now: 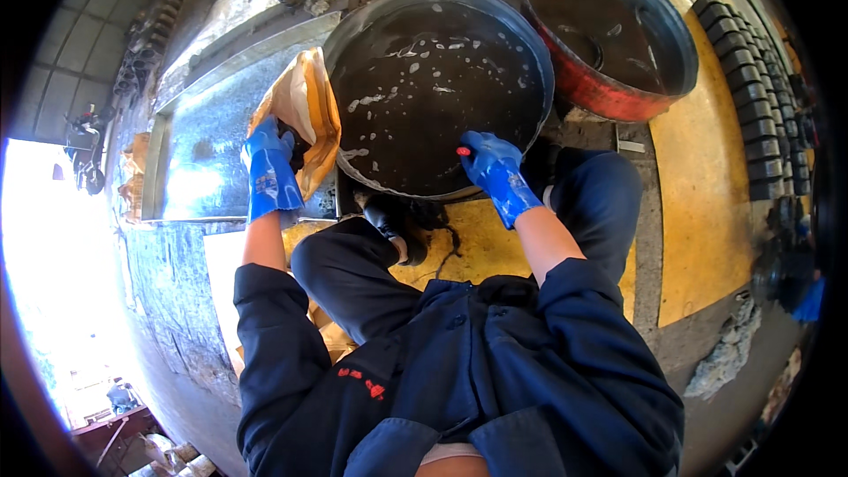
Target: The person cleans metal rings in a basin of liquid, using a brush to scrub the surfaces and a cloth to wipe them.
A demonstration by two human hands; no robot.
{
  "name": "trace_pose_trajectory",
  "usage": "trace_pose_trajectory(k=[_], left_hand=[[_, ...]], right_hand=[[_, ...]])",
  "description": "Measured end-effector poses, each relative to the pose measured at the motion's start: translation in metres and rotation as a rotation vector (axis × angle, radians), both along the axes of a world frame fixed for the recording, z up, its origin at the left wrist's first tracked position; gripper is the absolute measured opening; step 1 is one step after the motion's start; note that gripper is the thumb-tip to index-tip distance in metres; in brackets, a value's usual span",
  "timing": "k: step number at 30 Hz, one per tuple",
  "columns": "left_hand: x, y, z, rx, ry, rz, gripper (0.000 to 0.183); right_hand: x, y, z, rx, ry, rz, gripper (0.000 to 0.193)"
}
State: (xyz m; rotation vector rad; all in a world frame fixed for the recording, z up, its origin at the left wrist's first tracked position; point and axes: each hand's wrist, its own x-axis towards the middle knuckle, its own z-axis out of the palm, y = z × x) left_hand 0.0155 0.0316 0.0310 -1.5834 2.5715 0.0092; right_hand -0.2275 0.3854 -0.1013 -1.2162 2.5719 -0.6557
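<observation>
My left hand (272, 163), in a blue rubber glove, has its fingers curled at the side of a brown paper sack (322, 119) with a white inner layer. Something dark shows at the sack's mouth beside those fingers; I cannot make out what it is. The sack leans between a metal tray and a large round tub (353, 178) of dark liquid with pale foam patches. At the tub's near right rim, my gloved right hand (493, 168) is closed round a red-ended object (464, 151). The rest of that object is hidden.
A red-sided drum (609, 104) with dark liquid stands at the far right. The shiny metal tray (208, 155) lies left of the tub. Stacked dark blocks (751, 93) line the right side, past a yellow board (702, 230). My knees flank the tub's near side.
</observation>
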Motion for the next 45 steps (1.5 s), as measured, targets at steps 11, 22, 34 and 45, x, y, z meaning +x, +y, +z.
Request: trace_pose_trajectory(k=[11,22,34,45], left_hand=[[-0.144,0.103,-0.052,0.487,0.401,-0.458,0.067],[-0.195,0.134,-0.207,0.670,0.018,-0.484,0.054],[-0.201,0.145,-0.180,0.645,-0.064,-0.425,0.048],[-0.161,0.125,-0.207,0.644,-0.111,-0.589,0.042]], right_hand=[[-0.003,-0.011,0.017,0.253,-0.128,0.024,0.026],[0.003,-0.017,0.016,0.252,-0.135,-0.030,0.035],[-0.012,-0.014,0.004,0.319,-0.149,-0.038,0.026],[-0.003,-0.019,0.019,0.450,-0.182,-0.056,0.036]])
